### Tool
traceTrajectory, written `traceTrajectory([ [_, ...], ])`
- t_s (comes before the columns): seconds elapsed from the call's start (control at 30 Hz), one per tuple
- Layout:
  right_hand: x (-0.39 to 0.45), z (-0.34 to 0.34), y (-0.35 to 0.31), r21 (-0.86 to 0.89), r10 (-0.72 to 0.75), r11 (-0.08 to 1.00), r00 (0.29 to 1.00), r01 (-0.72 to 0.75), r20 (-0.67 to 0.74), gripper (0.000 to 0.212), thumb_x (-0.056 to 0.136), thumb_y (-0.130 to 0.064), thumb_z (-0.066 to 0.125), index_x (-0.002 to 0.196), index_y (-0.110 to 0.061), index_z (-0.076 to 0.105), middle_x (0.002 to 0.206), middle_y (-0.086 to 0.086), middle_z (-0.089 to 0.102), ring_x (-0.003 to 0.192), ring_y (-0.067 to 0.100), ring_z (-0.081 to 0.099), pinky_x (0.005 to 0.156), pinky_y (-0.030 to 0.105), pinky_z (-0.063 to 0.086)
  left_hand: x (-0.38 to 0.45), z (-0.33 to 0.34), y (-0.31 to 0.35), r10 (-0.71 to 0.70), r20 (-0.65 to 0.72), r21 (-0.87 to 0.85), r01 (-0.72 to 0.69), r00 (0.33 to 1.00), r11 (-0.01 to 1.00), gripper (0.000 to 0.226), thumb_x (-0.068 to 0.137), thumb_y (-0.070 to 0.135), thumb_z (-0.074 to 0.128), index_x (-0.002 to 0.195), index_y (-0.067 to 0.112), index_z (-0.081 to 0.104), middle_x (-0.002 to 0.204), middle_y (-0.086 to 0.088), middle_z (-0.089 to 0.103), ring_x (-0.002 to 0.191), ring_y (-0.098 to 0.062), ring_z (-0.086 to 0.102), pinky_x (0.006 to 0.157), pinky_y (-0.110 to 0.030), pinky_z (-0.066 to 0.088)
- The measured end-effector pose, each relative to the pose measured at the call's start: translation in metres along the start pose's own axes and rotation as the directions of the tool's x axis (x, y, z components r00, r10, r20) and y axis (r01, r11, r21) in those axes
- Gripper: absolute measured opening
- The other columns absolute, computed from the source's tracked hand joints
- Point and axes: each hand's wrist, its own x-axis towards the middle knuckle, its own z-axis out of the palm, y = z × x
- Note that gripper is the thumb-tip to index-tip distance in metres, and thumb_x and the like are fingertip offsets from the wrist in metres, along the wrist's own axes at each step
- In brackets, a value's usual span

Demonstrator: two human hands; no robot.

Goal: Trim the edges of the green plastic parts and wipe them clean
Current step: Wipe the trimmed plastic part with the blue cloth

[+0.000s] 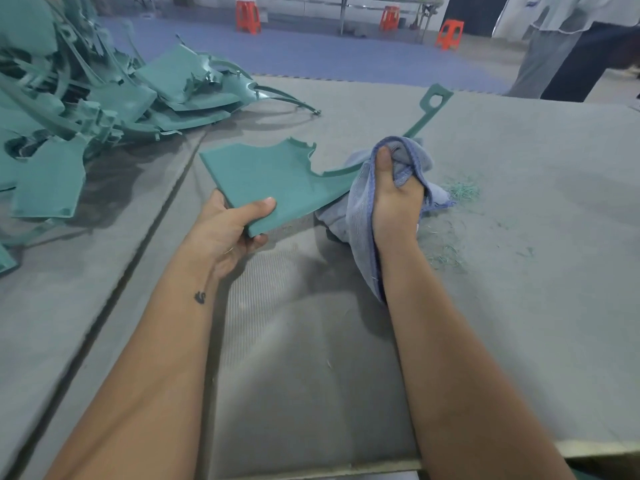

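My left hand (230,225) grips the near corner of a flat green plastic part (273,176), thumb on top, fingers beneath, holding it just above the grey table. The part's thin arm runs back right to a looped end (434,98). My right hand (394,199) clutches a bunched blue cloth (360,206) wrapped over the part's right edge, where the arm joins the panel. That stretch of the part is hidden by the cloth.
A heap of similar green plastic parts (86,98) fills the table's left side. Green shavings (462,190) lie scattered right of the cloth. The grey padded table (519,237) has a seam running diagonally at left. A person (568,46) stands at the far right; orange stools (247,15) behind.
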Motion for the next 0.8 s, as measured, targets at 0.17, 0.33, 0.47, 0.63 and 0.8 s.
traceTrajectory([
  [0.17,0.009,-0.005,-0.005,0.137,0.012,0.991,0.986,0.011,-0.167,0.015,0.096,-0.033,0.055,0.1,-0.019,0.06,0.084,-0.015,0.061,0.066,-0.016,0.059,0.059,0.001,0.043,0.001,-0.008,0.001,-0.028,0.048,0.023,0.026,0.998,0.999,0.033,0.086,-0.004,0.061,0.112,0.016,0.056,0.08,0.007,0.071,0.054,-0.005,0.06,0.039,-0.016,0.035],
  [0.33,0.02,-0.022,-0.006,0.256,0.026,0.964,0.941,0.065,-0.338,0.037,0.099,-0.028,0.051,0.126,-0.003,0.055,0.113,0.003,0.065,0.092,0.006,0.063,0.069,0.005,0.046,-0.001,-0.011,-0.004,-0.042,0.075,0.132,0.031,0.996,0.991,0.037,0.085,-0.004,0.062,0.117,0.014,0.058,0.087,0.002,0.071,0.058,-0.01,0.061,0.04,-0.018,0.038],
  [0.47,0.022,-0.019,-0.005,0.234,0.06,0.972,0.941,0.021,-0.334,0.016,0.098,-0.032,0.051,0.109,-0.021,0.053,0.096,-0.015,0.06,0.08,-0.008,0.057,0.066,0.0,0.043,0.0,-0.001,-0.01,0.007,0.053,0.116,-0.013,0.999,0.993,0.032,0.087,0.0,0.063,0.115,0.015,0.06,0.084,0.008,0.073,0.062,-0.005,0.066,0.043,-0.015,0.043],
  [0.63,-0.003,0.004,0.0,-0.038,0.012,0.999,1.0,-0.011,0.024,0.042,0.097,-0.038,0.05,0.128,-0.009,0.055,0.1,-0.009,0.057,0.074,-0.001,0.054,0.056,-0.007,0.033,-0.001,0.025,-0.019,0.047,0.044,-0.069,-0.044,0.998,0.997,0.021,0.091,0.003,0.06,0.107,0.017,0.06,0.083,0.007,0.073,0.067,-0.006,0.067,0.049,-0.018,0.048],
  [0.8,-0.032,0.037,0.006,-0.19,0.116,0.981,0.91,-0.042,0.398,0.024,0.097,-0.032,0.054,0.11,-0.014,0.061,0.104,-0.008,0.062,0.104,0.01,0.052,0.086,-0.006,0.029,0.0,0.037,-0.024,0.197,0.013,-0.144,-0.193,0.98,0.971,0.026,0.094,0.004,0.056,0.12,0.008,0.062,0.106,-0.003,0.073,0.095,-0.017,0.07,0.076,-0.028,0.057],
])
